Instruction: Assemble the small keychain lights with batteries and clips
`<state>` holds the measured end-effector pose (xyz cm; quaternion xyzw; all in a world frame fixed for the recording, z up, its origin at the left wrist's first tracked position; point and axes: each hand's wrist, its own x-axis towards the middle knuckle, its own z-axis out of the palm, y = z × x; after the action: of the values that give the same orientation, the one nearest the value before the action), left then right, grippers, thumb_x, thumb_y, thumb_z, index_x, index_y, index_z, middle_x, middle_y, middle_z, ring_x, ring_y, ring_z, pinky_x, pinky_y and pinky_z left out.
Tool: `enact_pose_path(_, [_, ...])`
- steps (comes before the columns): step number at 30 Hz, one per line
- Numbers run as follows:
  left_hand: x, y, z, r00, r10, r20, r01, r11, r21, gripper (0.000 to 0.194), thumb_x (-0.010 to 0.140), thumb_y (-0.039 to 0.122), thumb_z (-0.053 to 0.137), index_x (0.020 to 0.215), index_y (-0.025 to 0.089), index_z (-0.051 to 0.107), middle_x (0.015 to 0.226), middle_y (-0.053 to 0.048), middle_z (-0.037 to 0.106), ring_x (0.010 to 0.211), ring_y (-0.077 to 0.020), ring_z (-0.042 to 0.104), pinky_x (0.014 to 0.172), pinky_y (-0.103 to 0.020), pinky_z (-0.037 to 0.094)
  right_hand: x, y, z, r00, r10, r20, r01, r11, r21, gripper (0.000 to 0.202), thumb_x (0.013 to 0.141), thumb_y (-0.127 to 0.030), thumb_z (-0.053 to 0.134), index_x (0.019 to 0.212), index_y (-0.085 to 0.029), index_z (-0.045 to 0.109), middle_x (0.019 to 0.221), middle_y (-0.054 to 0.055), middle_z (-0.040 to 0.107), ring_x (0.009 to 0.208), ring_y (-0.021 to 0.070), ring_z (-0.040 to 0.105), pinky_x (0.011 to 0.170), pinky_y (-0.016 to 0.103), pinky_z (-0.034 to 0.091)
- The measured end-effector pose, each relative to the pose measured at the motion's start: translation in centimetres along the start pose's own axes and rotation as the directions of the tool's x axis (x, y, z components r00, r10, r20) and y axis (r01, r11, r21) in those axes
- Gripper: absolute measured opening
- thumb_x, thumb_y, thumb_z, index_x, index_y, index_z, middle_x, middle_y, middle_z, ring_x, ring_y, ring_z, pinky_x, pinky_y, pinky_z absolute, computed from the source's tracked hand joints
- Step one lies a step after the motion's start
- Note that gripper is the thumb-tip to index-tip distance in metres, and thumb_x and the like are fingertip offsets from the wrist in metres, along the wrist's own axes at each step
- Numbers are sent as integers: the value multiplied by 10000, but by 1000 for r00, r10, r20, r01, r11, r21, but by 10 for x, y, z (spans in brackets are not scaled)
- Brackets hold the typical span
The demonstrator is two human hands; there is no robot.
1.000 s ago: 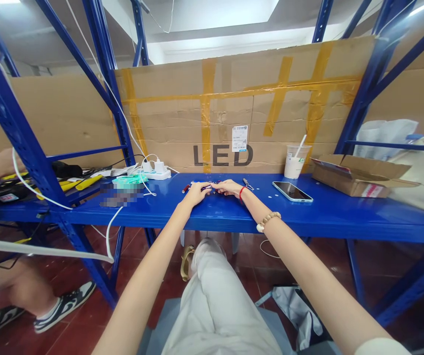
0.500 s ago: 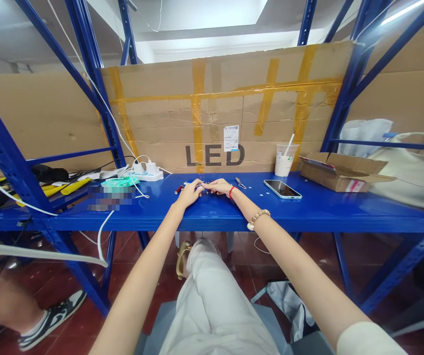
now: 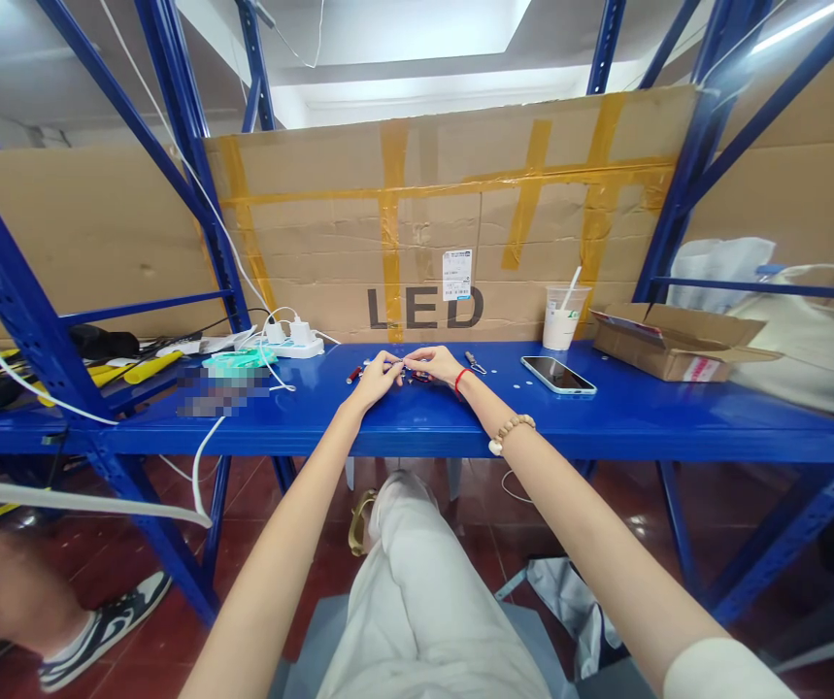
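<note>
Over the blue table (image 3: 460,417), my left hand (image 3: 380,377) and my right hand (image 3: 437,363) meet at the fingertips. Both are closed in a pinch, on something too small to make out. Small red and dark pieces (image 3: 422,376) lie under my right hand, partly hidden by it. A small red item (image 3: 353,374) rests just left of my left hand. Beyond my right wrist lies a small tool with a metal loop (image 3: 474,362), its kind unclear.
A phone (image 3: 558,375), a plastic cup with a straw (image 3: 560,317) and an open cardboard box (image 3: 668,342) are on the right. A power strip (image 3: 292,344) with white cables sits at the left. A cardboard sheet (image 3: 315,243) walls off the back. Another person's leg (image 3: 16,602) shows lower left.
My fingers have shifted slightly, and my right hand has lifted a little, with more of the small pieces showing beneath it. The view has moved slightly.
</note>
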<state>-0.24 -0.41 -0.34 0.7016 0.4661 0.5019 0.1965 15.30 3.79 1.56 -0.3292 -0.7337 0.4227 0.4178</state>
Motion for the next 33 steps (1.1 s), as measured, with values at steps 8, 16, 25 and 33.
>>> enact_pose_path(8, [-1,1,0,998,17,59,-16,1000,-13,122,847,281,453,773,189,425,592,23,605,638,-127,584,695,-268,435,2,3,-1,997,-77,22,78,994,-70,441,568,-484,717,793,-106,694,616,22,624,491,65,473,447,192,375])
enact_pose_path(16, [-6,2,-4,992,48,118,-54,997,53,53,823,232,480,804,196,447,629,21,619,692,-142,605,757,-296,443,-1,4,2,990,-139,29,142,973,-184,429,585,-525,683,716,-118,656,533,-1,579,456,71,470,468,202,384])
enact_pose_path(25, [-4,2,-6,991,72,108,-82,992,91,146,753,213,545,885,183,489,654,25,638,700,-153,624,765,-297,459,-2,2,3,992,-113,56,123,967,-224,419,609,-527,671,651,-111,641,484,-5,539,430,62,443,419,186,354])
enact_pose_path(33, [-1,0,-6,997,62,47,-66,993,97,111,766,233,529,860,183,499,643,19,642,684,-155,622,755,-295,458,0,2,2,993,-113,30,116,980,-164,448,588,-535,690,705,-103,679,503,8,565,431,64,444,384,182,345])
